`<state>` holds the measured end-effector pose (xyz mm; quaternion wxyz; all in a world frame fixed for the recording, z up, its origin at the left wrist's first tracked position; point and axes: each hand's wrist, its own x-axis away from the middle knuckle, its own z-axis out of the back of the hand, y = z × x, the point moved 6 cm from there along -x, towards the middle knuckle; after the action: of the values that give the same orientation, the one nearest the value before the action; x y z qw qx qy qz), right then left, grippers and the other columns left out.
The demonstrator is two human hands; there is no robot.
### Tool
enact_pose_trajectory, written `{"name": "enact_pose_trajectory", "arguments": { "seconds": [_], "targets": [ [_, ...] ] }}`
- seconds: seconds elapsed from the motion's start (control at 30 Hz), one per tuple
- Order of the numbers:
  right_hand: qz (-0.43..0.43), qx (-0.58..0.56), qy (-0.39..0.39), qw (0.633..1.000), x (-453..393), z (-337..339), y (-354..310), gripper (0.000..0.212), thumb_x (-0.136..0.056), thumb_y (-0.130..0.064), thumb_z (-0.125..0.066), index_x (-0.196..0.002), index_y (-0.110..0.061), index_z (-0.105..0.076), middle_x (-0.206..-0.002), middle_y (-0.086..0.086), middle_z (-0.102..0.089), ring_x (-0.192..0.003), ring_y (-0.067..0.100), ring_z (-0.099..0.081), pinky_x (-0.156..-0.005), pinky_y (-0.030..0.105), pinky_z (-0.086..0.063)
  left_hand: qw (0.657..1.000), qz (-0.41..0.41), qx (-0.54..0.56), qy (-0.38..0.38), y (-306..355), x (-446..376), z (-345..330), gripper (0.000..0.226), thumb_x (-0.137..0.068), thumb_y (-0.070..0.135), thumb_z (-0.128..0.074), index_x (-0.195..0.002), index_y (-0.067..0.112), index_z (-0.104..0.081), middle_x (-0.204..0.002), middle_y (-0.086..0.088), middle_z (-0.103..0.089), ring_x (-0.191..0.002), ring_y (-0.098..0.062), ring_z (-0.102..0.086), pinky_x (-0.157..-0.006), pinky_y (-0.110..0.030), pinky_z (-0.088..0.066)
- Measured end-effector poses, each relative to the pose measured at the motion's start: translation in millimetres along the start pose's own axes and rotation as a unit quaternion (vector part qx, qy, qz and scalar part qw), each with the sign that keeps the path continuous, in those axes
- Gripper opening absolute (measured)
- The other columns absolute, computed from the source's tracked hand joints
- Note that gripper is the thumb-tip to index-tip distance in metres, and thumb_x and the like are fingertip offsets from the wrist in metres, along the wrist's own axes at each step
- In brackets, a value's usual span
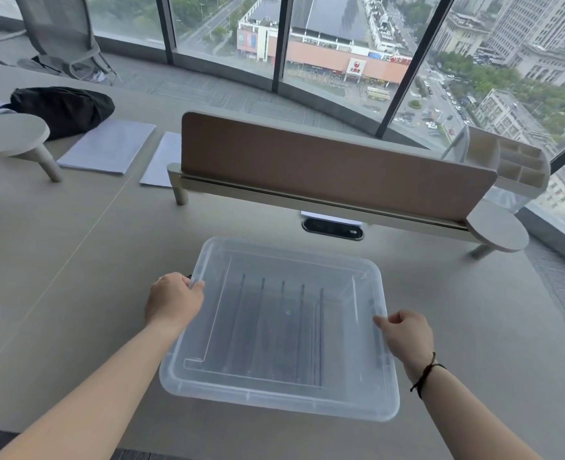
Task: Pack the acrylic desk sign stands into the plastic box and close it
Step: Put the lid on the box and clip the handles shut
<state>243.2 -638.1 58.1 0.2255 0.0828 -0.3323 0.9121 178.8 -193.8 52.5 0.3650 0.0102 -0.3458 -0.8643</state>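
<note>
The plastic box (279,330) is set near the front edge of the desk (75,260), with its translucent lid (350,270) laid over it. Through the lid the acrylic desk sign stands (282,330) are seen as upright dark edges in a row, so packing is judged done and closing is in hand. The lid's left rim is gripped by the left hand (174,302), fingers curled over it; the right rim is pinched by the right hand (404,336) between thumb and fingers. Opposite rims are probably held so that the lid is seated evenly. Beyond, a divider panel (334,167) is fixed across the desk's far edge.
</note>
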Motion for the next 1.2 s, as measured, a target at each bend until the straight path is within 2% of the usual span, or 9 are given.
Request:
{"name": "enact_pose_trajectory", "arguments": {
  "seconds": [0.33,0.5,0.67,0.87,1.0,1.07,1.1,1.13,1.2],
  "targets": [
    [-0.037,-0.047,0.020,0.998,-52.7,44.9,30.9,0.027,-0.075,-0.030,-0.073,-0.074,-0.005,-0.065,-0.074,0.011,-0.070,-0.073,0.030,-0.066,-0.063,0.032,-0.051,0.998,-0.038,-0.030,-0.026,66.9,6.8,-52.0,0.050,-0.087,0.028,-0.067,-0.046,0.014,-0.043,-0.049,-0.003,-0.050,-0.063,-0.034,-0.054,-0.058,-0.032,-0.038],
    [-0.053,-0.059,0.015,0.997,-88.1,77.9,58.5,0.024,-0.077,-0.033,-0.073,-0.073,-0.011,-0.064,-0.079,0.007,-0.069,-0.075,0.028,-0.064,-0.062,0.031,-0.047,0.998,-0.052,-0.004,-0.037,103.8,20.9,-93.5,0.036,-0.091,0.030,-0.064,-0.062,0.010,-0.052,-0.073,-0.015,-0.065,-0.077,-0.036,-0.061,-0.067,-0.039,-0.049],
    [-0.055,-0.072,-0.005,0.996,-110.7,90.3,73.3,0.024,-0.080,-0.035,-0.072,-0.088,-0.014,-0.062,-0.091,0.003,-0.068,-0.088,0.028,-0.063,-0.076,0.036,-0.050,0.998,-0.042,0.027,-0.042,117.4,37.1,-125.6,0.026,-0.098,0.034,-0.051,-0.089,0.010,-0.048,-0.095,-0.015,-0.057,-0.090,-0.035,-0.054,-0.073,-0.041,-0.043],
    [-0.109,-0.205,-0.067,0.970,-115.8,76.9,89.7,0.075,-0.075,-0.038,-0.081,-0.135,-0.011,-0.048,-0.127,0.011,-0.059,-0.108,0.032,-0.062,-0.093,0.052,-0.053,0.999,-0.026,-0.002,-0.043,108.2,39.2,-134.0,0.035,-0.099,0.050,-0.037,-0.093,0.016,-0.041,-0.095,-0.015,-0.055,-0.089,-0.038,-0.056,-0.080,-0.049,-0.050],
    [-0.141,-0.226,-0.111,0.958,-119.8,76.8,92.0,0.094,-0.071,-0.039,-0.085,-0.145,-0.007,-0.038,-0.135,0.013,-0.055,-0.117,0.034,-0.059,-0.097,0.052,-0.050,0.999,0.004,-0.002,-0.038,106.1,43.5,-134.2,0.056,-0.096,0.059,-0.037,-0.135,0.020,-0.035,-0.125,-0.019,-0.055,-0.114,-0.040,-0.054,-0.095,-0.054,-0.046],
    [-0.130,-0.203,-0.110,0.964,-122.4,78.5,91.0,0.076,-0.071,-0.038,-0.086,-0.130,-0.002,-0.055,-0.121,0.014,-0.065,-0.103,0.034,-0.067,-0.089,0.051,-0.055,0.999,0.021,-0.011,-0.024,103.0,42.2,-132.9,0.076,-0.091,0.067,-0.038,-0.144,0.013,-0.030,-0.134,-0.021,-0.053,-0.121,-0.042,-0.051,-0.098,-0.055,-0.044],
    [-0.120,-0.193,-0.102,0.969,-122.3,80.2,88.8,0.055,-0.072,-0.035,-0.085,-0.110,0.000,-0.066,-0.104,0.014,-0.071,-0.087,0.032,-0.070,-0.080,0.047,-0.059,0.999,0.029,-0.028,-0.013,101.0,40.8,-131.3,0.083,-0.088,0.072,-0.036,-0.141,0.009,-0.035,-0.130,-0.021,-0.056,-0.119,-0.043,-0.052,-0.096,-0.055,-0.045],
    [-0.109,-0.181,-0.094,0.973,-121.6,81.4,85.9,0.038,-0.073,-0.033,-0.084,-0.086,-0.001,-0.068,-0.085,0.012,-0.071,-0.069,0.029,-0.068,-0.067,0.040,-0.059,0.998,0.033,-0.050,0.000,99.3,39.8,-129.2,0.088,-0.084,0.077,-0.034,-0.134,0.006,-0.043,-0.122,-0.020,-0.060,-0.113,-0.042,-0.054,-0.092,-0.054,-0.048],
    [-0.089,-0.147,-0.071,0.983,-123.3,81.3,83.8,0.044,-0.076,-0.034,-0.082,-0.057,-0.008,-0.051,-0.058,0.006,-0.056,-0.049,0.023,-0.052,-0.052,0.030,-0.043,0.995,0.028,-0.091,0.019,99.9,42.3,-124.5,0.086,-0.081,0.082,-0.029,-0.113,0.006,-0.055,-0.103,-0.016,-0.065,-0.101,-0.040,-0.057,-0.083,-0.051,-0.051]
  ]
}}
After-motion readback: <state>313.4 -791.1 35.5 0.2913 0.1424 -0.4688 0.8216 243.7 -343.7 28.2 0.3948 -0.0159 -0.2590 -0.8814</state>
